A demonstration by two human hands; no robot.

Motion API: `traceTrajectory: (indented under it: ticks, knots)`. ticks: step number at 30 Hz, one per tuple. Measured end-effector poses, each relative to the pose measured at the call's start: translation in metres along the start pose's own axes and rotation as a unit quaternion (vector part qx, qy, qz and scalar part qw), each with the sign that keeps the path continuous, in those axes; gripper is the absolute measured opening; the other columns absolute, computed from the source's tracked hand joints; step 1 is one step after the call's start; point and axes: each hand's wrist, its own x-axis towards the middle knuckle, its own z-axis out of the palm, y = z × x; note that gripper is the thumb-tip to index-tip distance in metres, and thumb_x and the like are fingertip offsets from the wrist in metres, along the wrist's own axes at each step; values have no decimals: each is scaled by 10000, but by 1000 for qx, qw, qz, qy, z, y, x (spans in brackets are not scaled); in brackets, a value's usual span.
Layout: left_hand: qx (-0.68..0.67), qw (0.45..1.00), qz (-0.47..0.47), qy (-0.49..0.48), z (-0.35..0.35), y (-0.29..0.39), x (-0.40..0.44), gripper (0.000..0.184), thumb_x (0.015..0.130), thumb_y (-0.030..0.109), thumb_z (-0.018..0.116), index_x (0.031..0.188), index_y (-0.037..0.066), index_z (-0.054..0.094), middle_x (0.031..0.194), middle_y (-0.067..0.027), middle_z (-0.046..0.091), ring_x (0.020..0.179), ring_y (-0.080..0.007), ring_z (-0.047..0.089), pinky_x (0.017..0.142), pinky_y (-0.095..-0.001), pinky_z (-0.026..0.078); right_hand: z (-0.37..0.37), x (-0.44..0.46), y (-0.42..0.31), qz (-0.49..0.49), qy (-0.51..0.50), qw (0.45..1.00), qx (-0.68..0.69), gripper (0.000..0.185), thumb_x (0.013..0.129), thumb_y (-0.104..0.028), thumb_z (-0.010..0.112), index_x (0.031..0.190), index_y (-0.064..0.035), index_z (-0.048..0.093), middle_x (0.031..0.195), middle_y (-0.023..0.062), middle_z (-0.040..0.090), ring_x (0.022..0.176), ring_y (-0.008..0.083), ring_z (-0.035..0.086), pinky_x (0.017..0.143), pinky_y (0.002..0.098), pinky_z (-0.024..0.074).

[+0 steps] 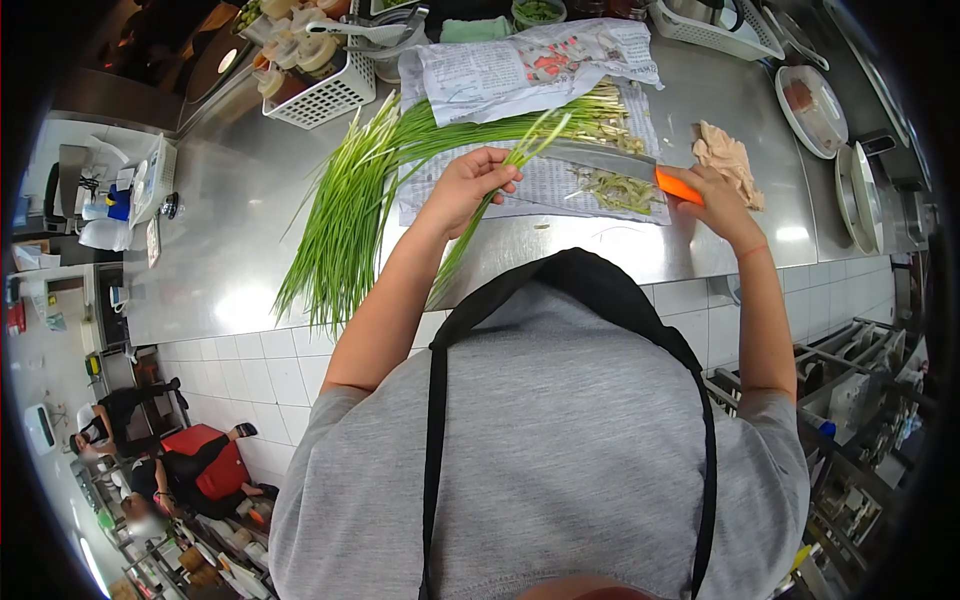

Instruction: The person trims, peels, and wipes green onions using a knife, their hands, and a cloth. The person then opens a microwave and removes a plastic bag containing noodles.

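My left hand (470, 188) is closed around a small bunch of long green chives (460, 258), with their pale ends pointing up and to the right. In my right hand (718, 203) is the orange handle of a knife (605, 158); its blade reaches left toward the ends of the held chives. Whether blade and stalks touch, I cannot tell. Beneath lies spread newspaper (432, 195) with a heap of trimmings (615, 190). A large pile of chives (345, 225) rests to the left, and more stalks (480, 125) lie behind, partly under folded newspaper (480, 80).
A crumpled beige cloth (727, 163) lies right of the knife. White baskets with bottles (325, 90) and utensils (720, 35) stand at the back. A lidded container (811, 110) and plates (862, 198) sit far right. Two people (165, 480) are at the lower left.
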Motion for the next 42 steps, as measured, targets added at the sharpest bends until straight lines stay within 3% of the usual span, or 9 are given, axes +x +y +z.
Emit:
traceTrajectory:
  ticks: [5,12,14,17,21,23,33,35,42]
  knots:
    - [26,999,3,-23,15,7,2,215,848,131,620,1032,31,574,887,-43,630,752,-92,561,622,-229,440,-1,31,-67,-148,220,964,23,424,770,-243,662,1180,-201,561,1127,46,532,1060,247,491,923,375,358]
    - [169,984,29,-48,31,24,-3,237,856,159,620,1051,28,587,889,-33,634,732,-59,540,583,-190,411,7,68,-121,-223,271,936,-38,433,764,-280,676,1161,-156,554,1122,63,548,1054,259,507,920,370,376]
    - [168,985,20,-37,28,24,-3,248,856,161,620,1062,26,587,888,-35,635,718,-55,534,571,-186,407,7,73,-124,-185,290,916,205,418,775,-270,685,1130,-95,550,1080,89,567,1019,230,539,883,355,415]
    - [68,997,-6,-45,22,18,3,279,856,163,621,1093,22,576,889,-40,631,698,-52,517,561,-185,401,25,76,-114,-68,269,895,351,411,810,-129,666,1175,-32,503,1045,90,574,953,140,556,853,309,440]
    - [23,999,-9,-45,23,18,5,257,856,156,621,1072,26,570,892,-45,627,687,-51,508,561,-181,393,40,73,-96,-58,145,890,428,383,816,-140,670,1143,-34,501,929,73,606,862,112,580,753,251,462]
    - [14,999,-4,-38,23,17,5,246,856,153,621,1063,31,569,894,-45,626,689,-52,508,562,-181,391,42,71,-97,-61,154,805,569,360,814,-44,649,1136,-15,490,883,51,609,809,92,585,730,211,470]
    - [86,995,52,12,22,21,3,259,846,136,632,1078,40,571,863,-10,613,675,-48,514,553,-175,390,42,61,-106,-91,164,815,548,293,812,-9,634,1086,-6,530,925,44,596,851,87,579,757,216,484]
    - [83,995,53,4,23,21,4,266,843,128,635,1084,35,569,847,0,605,674,-45,516,546,-171,389,36,58,-112,-69,158,877,448,221,801,-39,654,1011,-22,589,911,34,587,839,83,577,721,216,481]
    - [61,997,50,-6,22,17,3,266,835,107,639,1079,29,567,809,16,581,655,-43,518,528,-162,385,36,59,-112,-72,141,949,273,154,770,-111,684,901,-42,640,866,33,555,745,150,563,630,269,445]
